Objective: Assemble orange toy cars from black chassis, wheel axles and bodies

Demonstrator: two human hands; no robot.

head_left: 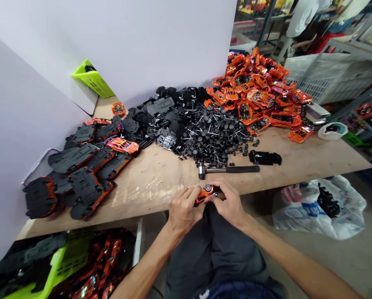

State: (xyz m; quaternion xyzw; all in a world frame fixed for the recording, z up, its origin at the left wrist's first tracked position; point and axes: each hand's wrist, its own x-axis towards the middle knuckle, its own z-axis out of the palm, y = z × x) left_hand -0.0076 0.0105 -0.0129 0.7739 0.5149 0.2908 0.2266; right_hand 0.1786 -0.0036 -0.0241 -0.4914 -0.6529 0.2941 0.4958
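Observation:
An orange toy car (203, 194) is held on its side between my two hands at the table's front edge, one grey-hubbed wheel showing. My left hand (186, 203) is closed around its left end. The thumb and fingers of my right hand (227, 199) grip the other end, near the wheel. Just beyond my hands lies a hammer (229, 169) with a black handle, its head to the left. A single black car chassis (264, 158) rests to the right, behind the handle. My fingers hide much of the car.
Behind the hammer is a heap of wheel axles (215, 133), with black chassis (161, 108) left of it and orange car shells (260, 97) to the right. Cars lie upside down (86, 187) at left. A plastic bag (316, 211) stands below right, a green basket (56, 265) below left.

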